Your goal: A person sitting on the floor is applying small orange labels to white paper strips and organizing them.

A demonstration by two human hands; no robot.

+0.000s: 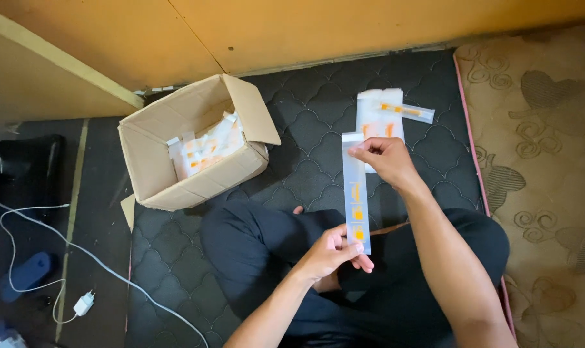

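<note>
Mattress (318, 122), dark and quilted, carries an open cardboard box (152, 167) filled with white-and-orange packets at left. A pile of flat sleeves (377, 115) lies farther ahead. Above the lap, a long translucent sleeve (356, 193) with orange marks runs lengthwise away from the person; the right hand (388, 160) pinches its far end, the left hand (331, 252) its near end.

sleeve (356, 193): clear, orange marks | box (152, 169): tan | mattress (318, 122): black quilted | rug (544, 129): beige swirls
</note>
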